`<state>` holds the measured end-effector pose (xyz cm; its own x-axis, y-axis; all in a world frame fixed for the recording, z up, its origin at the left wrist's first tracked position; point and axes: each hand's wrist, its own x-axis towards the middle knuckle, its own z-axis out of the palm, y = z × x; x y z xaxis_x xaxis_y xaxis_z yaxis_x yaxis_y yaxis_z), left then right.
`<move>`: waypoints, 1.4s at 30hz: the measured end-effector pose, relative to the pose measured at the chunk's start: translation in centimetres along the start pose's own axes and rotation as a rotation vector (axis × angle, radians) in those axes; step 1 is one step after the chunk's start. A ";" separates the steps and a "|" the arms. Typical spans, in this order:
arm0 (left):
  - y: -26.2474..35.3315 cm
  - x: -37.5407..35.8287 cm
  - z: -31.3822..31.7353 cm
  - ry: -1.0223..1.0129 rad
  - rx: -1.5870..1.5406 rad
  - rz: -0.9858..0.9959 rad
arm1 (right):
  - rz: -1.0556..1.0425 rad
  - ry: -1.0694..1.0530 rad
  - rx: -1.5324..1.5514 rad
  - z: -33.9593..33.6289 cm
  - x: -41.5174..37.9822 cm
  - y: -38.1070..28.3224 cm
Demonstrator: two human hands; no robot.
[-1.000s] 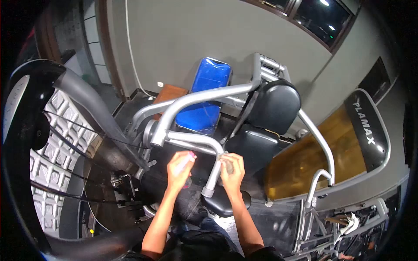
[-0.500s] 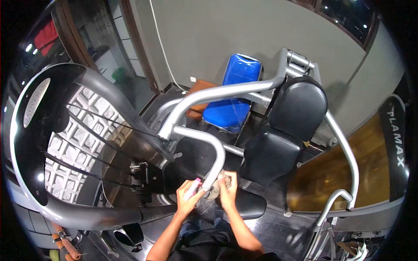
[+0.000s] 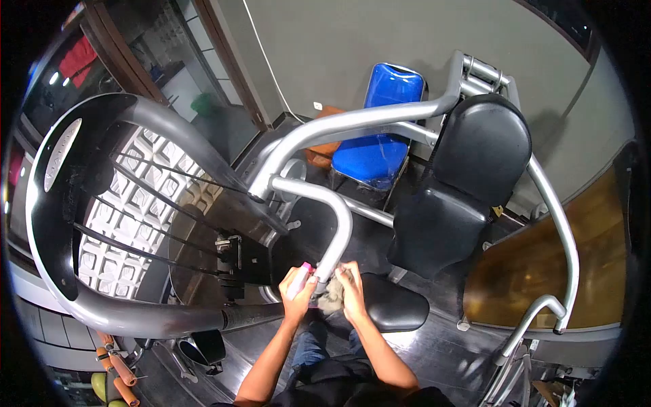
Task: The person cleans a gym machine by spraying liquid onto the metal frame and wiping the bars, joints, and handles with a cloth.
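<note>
My left hand [image 3: 296, 304] is closed around a small white bottle with a pink top [image 3: 299, 281], just left of the lower end of a curved silver bar [image 3: 343, 227] on a gym machine. On the other side of that bar end, my right hand [image 3: 352, 295] grips a crumpled beige cloth [image 3: 331, 297]. The cloth lies against or right beside the tip of the bar; exact contact is hard to see. Both hands are close together, above my legs.
A black padded seat and backrest [image 3: 481, 149] stand at the right, with a black pad [image 3: 400, 306] nearer me. Overhead runs a thick silver arm [image 3: 366, 119]. A blue chair [image 3: 369, 161] is by the wall. The machine's grey frame [image 3: 149, 325] curves along the left.
The view has shifted slightly, so the machine and chair sit further right and mostly higher. Both hands stay by the bar end, and more of the cloth shows below it.
</note>
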<state>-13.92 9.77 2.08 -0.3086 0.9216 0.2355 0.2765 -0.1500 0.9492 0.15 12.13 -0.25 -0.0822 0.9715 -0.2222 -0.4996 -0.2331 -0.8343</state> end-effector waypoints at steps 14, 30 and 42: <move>0.2 -0.6 0.5 0.023 -0.225 -0.283 | -0.814 0.039 -0.974 3.4 0.6 -10.0; -0.6 -6.4 -3.4 0.261 -0.220 -0.273 | -0.586 -0.615 -1.902 10.1 2.7 -12.9; 1.0 -7.6 -4.9 0.227 -0.218 -0.354 | -0.514 -0.822 -2.082 10.2 1.3 -11.4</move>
<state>-15.75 0.89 2.25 -0.5476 0.8314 -0.0941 -0.0714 0.0656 0.9953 -3.07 16.47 14.18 -0.7658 0.6225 -0.1614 0.6368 0.7690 -0.0558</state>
